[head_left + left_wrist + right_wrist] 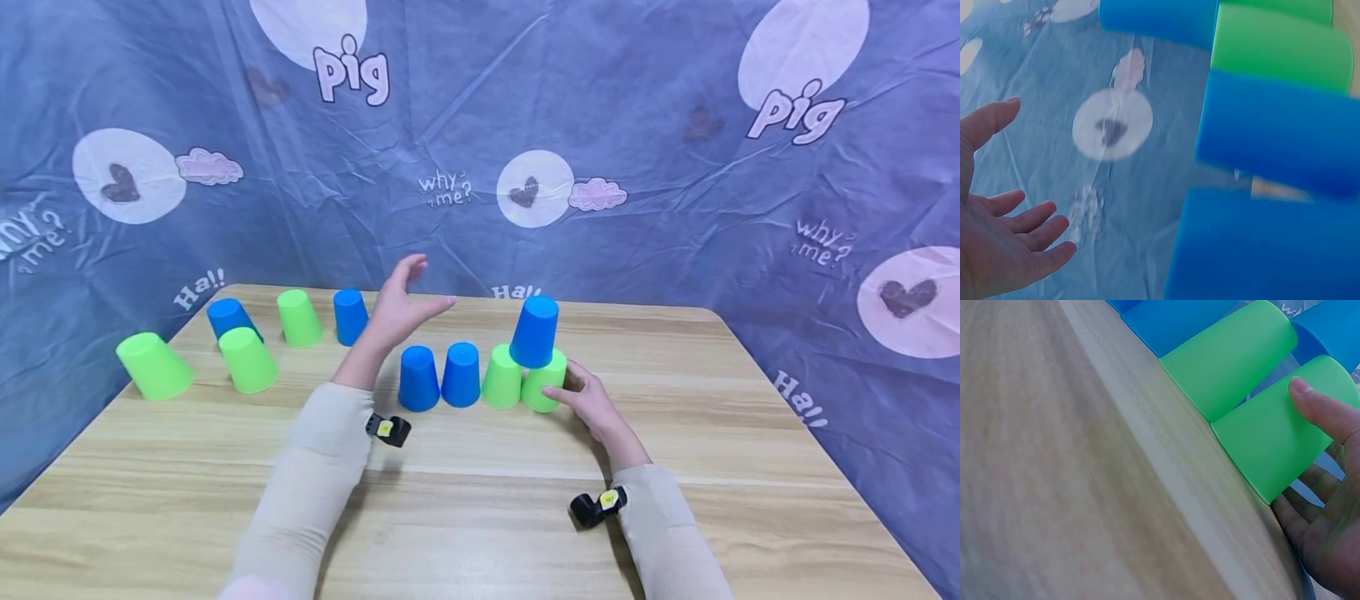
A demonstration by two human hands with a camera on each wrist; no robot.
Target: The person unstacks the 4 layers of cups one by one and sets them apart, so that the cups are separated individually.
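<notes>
In the head view, my right hand (592, 404) grips the right-hand green cup (542, 392), thumb in front and fingers behind it. Another green cup (501, 379) stands close on its left, and a blue cup (535, 332) rests across the tops of both. Two blue cups (418, 381) stand upside down to the left of the green pair. My left hand (397, 312) hovers above and behind these blue cups, holding nothing. Its thumb and fingers are spread, as the left wrist view also shows. In the right wrist view, the thumb lies against the gripped green cup (1279, 431).
On the table's left stand several more upturned cups: a blue one (351, 317), a green one (299, 318), another blue (229, 317), partly hidden by a green (248, 360), and a tilted-looking green (155, 367). A printed cloth (480, 108) hangs behind the wooden table (480, 517).
</notes>
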